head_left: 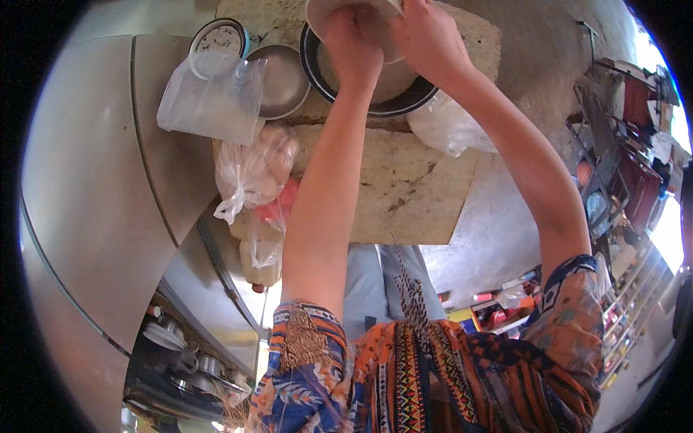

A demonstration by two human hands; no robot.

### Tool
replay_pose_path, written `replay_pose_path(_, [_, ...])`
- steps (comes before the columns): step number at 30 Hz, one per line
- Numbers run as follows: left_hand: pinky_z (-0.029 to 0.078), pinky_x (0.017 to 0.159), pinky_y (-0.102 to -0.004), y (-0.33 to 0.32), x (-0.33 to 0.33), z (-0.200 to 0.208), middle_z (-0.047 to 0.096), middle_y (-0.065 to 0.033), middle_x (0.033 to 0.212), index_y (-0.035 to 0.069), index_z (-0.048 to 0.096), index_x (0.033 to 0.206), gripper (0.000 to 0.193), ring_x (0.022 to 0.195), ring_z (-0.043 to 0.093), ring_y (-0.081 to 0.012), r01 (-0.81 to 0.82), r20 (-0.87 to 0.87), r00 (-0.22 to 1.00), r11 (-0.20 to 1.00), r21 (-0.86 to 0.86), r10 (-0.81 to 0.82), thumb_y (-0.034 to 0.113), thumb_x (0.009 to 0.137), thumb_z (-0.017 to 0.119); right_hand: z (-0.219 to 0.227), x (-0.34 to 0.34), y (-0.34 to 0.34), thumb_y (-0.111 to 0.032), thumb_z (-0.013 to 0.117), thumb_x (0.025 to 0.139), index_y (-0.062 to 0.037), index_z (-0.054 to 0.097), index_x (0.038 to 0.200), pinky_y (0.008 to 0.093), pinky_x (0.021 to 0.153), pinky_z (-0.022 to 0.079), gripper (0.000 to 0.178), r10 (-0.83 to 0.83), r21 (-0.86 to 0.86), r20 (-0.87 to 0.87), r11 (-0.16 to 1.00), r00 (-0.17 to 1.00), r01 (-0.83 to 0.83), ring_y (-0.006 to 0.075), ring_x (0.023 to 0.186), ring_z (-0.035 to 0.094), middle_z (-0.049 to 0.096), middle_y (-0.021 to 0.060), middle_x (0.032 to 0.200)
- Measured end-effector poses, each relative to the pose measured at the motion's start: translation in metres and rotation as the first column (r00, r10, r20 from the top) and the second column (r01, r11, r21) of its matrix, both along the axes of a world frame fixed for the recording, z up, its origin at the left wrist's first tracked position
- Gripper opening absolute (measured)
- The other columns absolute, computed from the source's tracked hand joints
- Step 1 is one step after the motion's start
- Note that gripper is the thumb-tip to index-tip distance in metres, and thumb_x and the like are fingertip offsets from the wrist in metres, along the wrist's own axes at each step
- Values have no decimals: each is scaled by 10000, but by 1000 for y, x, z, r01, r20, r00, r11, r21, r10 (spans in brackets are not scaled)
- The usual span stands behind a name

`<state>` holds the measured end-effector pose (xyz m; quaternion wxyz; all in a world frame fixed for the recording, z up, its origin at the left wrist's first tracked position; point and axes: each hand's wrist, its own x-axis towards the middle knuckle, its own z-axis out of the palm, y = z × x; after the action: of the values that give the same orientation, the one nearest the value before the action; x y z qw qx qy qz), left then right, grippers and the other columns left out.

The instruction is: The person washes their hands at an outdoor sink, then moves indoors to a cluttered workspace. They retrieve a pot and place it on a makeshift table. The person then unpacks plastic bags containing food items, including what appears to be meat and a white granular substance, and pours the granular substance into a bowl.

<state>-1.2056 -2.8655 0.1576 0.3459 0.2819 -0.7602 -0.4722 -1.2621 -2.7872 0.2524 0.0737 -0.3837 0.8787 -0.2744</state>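
Observation:
A white bowl (388, 37) is held tilted at the top edge of the head view, partly cut off by it. My right hand (432, 42) grips the bowl's right rim. Inside the bowl is my left hand (354, 49), its fingers hidden from sight. Below the bowl sits a wide dark-rimmed basin (424, 95) with a pale, fine-looking layer in it; I cannot make out what it is. To its left stands a round metal pan (283, 81) with a greyish inside.
The worn tabletop (404, 187) also bears a clear plastic bag (213, 101), a round tub (218, 37), a knotted bag of round items (256, 162) and a crumpled bag (449, 123). A fridge (86, 173) stands left, a rack of pots (184, 353) lower left, chairs (635, 180) right.

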Motion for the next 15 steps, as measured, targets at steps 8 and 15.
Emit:
replay_pose_path(8, [460,775,-391,-4,10,-27,629,-183,895,-4,600,925,195,874,594,-345,222,-156,969,954,200,-193,121,864,464,-18,13,-8,-69,503,796,-28,366,1276,457,859,437,501,55,-55,-17,997,998,-55,422,1053,505,510,239,1179])
replay_pose_path(15, [469,783,-397,-20,5,-57,616,-140,935,30,621,888,174,918,571,-322,768,276,562,616,176,-779,143,787,536,-55,-10,10,-43,497,799,-29,381,1276,428,918,414,491,97,-37,-282,993,954,-112,387,1109,483,483,215,1228])
